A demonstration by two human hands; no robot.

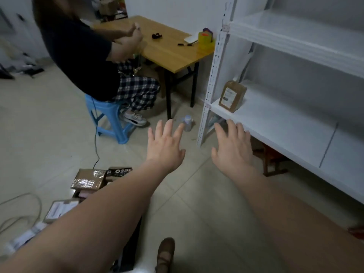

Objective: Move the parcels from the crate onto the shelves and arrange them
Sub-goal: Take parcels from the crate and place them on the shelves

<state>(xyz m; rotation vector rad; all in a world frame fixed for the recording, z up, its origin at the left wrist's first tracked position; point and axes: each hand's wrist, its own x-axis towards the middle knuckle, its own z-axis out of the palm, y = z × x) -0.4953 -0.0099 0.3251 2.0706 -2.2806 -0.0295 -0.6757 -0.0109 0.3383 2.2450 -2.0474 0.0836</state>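
Left hand (165,146), right hand (232,148) spread empty, seated person (82,56), bottle (188,123) beside shelves (275,119)

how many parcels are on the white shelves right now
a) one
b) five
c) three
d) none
a: only one brown parcel, with a white label, stands near the left end of the shelf; no other parcel shows on the shelves in view.
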